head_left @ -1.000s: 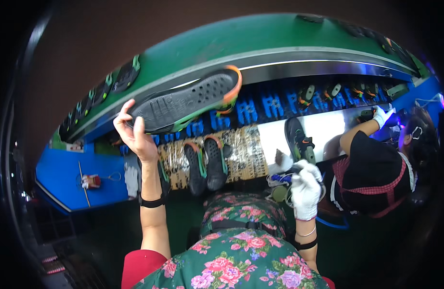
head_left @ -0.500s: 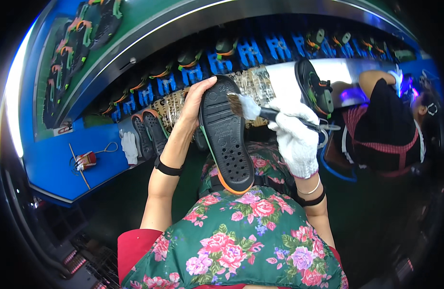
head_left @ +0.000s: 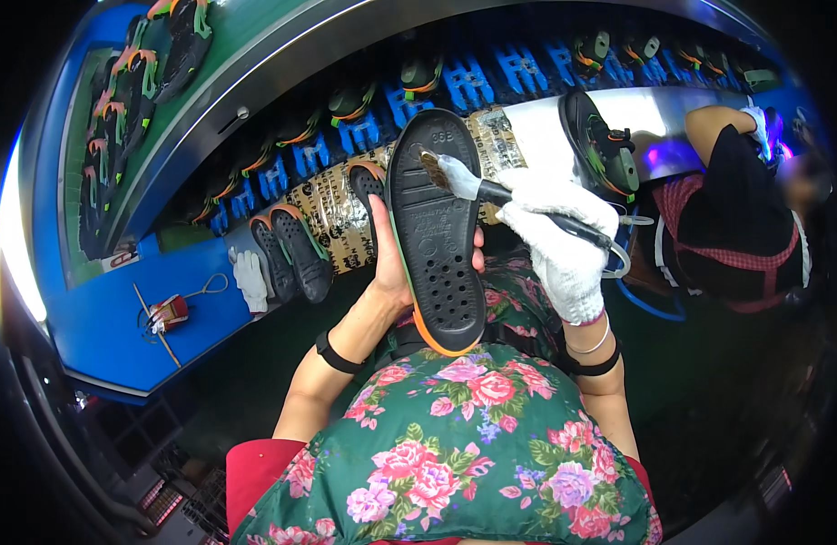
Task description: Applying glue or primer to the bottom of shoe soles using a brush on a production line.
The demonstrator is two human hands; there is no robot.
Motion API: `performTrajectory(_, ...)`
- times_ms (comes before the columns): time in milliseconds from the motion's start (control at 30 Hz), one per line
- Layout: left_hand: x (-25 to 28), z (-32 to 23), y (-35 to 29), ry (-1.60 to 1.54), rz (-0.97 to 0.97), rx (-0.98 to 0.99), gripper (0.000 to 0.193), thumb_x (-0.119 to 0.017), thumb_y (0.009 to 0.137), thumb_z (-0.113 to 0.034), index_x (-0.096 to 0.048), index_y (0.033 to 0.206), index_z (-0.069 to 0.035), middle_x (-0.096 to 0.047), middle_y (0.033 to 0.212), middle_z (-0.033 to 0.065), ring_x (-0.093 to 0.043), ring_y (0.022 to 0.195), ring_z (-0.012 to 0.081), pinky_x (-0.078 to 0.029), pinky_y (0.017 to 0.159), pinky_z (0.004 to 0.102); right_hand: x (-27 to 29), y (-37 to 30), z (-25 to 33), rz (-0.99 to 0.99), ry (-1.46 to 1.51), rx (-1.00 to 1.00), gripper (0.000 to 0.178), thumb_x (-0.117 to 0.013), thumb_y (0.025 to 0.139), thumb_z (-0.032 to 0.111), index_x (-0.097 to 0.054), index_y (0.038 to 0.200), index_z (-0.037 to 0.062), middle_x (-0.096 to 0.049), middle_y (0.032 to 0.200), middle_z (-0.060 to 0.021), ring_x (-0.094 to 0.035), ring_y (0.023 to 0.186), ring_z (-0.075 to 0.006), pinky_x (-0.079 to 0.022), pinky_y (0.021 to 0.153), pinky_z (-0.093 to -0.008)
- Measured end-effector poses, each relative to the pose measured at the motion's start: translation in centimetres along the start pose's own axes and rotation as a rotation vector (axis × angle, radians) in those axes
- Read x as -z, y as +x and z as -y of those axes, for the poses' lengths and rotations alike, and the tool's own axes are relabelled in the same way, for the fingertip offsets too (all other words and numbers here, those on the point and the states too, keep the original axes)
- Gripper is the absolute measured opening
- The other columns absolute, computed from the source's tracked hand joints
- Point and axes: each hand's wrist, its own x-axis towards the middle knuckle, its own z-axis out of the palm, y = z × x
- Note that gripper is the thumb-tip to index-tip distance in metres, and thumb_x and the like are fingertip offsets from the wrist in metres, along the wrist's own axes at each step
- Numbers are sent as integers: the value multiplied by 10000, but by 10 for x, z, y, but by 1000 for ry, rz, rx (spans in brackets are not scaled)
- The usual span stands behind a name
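Observation:
A black shoe sole (head_left: 438, 300) with a patterned, holed face and an orange and green rim stands upright in front of my apron. Bare, my left hand (head_left: 391, 268) grips it from behind, thumb along the left edge and fingertips showing at the right edge. My right hand (head_left: 559, 241), in a white knitted glove, is closed round the dark handle of a brush (head_left: 493, 192), which has a hose at its back end. The brush tip lies over the sole's upper part and appears to touch it. Behind my left thumb shows another sole (head_left: 368, 184), partly hidden.
Two more soles (head_left: 302, 256) and a white glove (head_left: 250, 280) lie at the edge of the blue table (head_left: 101, 318). Ahead runs a line of blue holders (head_left: 468, 86) with shoes. A black shoe (head_left: 596, 145) rests at the right, near a co-worker (head_left: 727, 200).
My left hand has slid down from the sole's top to its middle. The sole is more upright and slightly higher. The brush has moved left and up onto the sole's upper part.

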Motion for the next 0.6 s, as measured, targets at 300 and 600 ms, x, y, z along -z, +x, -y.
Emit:
performTrajectory(300, -42, 5, 20, -250, -21, -133, 1217, -99, 745, -1004, -594, 1247, -13, -700, 1013, 200, -704, 894, 312, -586, 809, 439, 0, 16, -2, 121, -602, 529, 185, -706, 832, -82, -749, 1007, -39, -749, 961, -158, -709, 676, -198, -552, 611, -303)
performTrajectory(600, -35, 38, 38, 266, -220, -73, 1132, -209, 832, -948, -419, 1509, -65, -526, 1466, 148, -529, 1336, 303, -419, 1132, 484, 13, 9, 1, 246, -962, 788, 302, -760, 775, -47, -766, 1062, 49, -758, 1070, -136, -730, 1000, -276, -567, 861, -348)
